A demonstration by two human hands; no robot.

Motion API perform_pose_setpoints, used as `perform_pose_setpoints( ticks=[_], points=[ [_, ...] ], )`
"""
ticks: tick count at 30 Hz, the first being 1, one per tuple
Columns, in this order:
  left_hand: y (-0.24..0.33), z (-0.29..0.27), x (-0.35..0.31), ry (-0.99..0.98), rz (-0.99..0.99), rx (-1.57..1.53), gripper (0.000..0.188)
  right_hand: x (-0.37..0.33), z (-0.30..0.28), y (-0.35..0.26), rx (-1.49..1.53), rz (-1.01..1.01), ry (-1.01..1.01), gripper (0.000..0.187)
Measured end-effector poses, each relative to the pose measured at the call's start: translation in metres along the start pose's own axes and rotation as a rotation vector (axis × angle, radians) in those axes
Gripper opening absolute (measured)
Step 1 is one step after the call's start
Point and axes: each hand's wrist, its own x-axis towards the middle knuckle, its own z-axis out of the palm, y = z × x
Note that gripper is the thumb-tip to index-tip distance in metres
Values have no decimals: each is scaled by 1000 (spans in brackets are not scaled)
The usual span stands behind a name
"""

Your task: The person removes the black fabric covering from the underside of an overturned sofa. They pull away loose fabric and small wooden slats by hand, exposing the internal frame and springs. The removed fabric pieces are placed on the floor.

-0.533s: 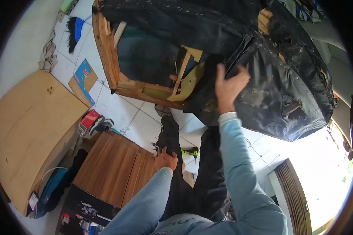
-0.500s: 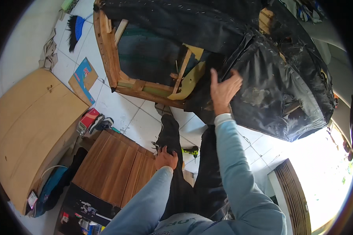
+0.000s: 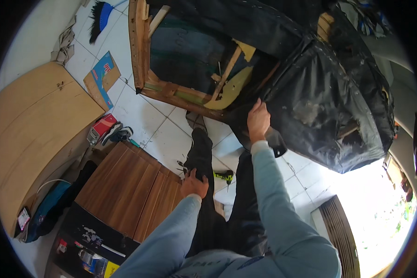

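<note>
A wooden furniture frame (image 3: pixel 178 103), apparently an upturned sofa, carries torn black lining fabric (image 3: pixel 310 92). My right hand (image 3: pixel 258 121) is closed on the loose edge of that fabric, beside the frame's near rail. Part of the fabric hangs below my fist. My left hand (image 3: pixel 194 186) lies over my left knee with its fingers apart. A small metal tool (image 3: pixel 181 165), its kind unclear, shows just beyond those fingers; I cannot tell whether they touch it. Yellowish foam or backing (image 3: pixel 231 92) is exposed inside the frame.
A green and black cordless drill (image 3: pixel 224 176) lies on the white tiled floor between my legs. To the left stand a wooden cabinet (image 3: pixel 118 183) and a large tan board (image 3: pixel 37 143). Farther off are a cut cardboard piece (image 3: pixel 99 78) and a blue broom (image 3: pixel 101 18).
My right hand has gone from spread fingers above the fabric to a closed grip, slightly lower, and the fabric edge is pulled toward me. My left hand stays on my knee.
</note>
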Motion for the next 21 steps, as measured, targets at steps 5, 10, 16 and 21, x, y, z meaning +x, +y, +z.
perform_pose_setpoints(
  ticks=[5,10,16,21],
  points=[
    [7,-14,4,-25,-6,24,60,70,-24,45,-355,-331,-259,54],
    [4,-9,12,11,13,-52,61,-104,84,111,-711,-641,261,20],
    [-36,32,-9,-34,22,-76,63,-146,76,98,-311,-348,-828,46],
    [-17,8,-6,-37,-36,-33,64,-21,47,19,-80,-667,-186,68]
  ],
)
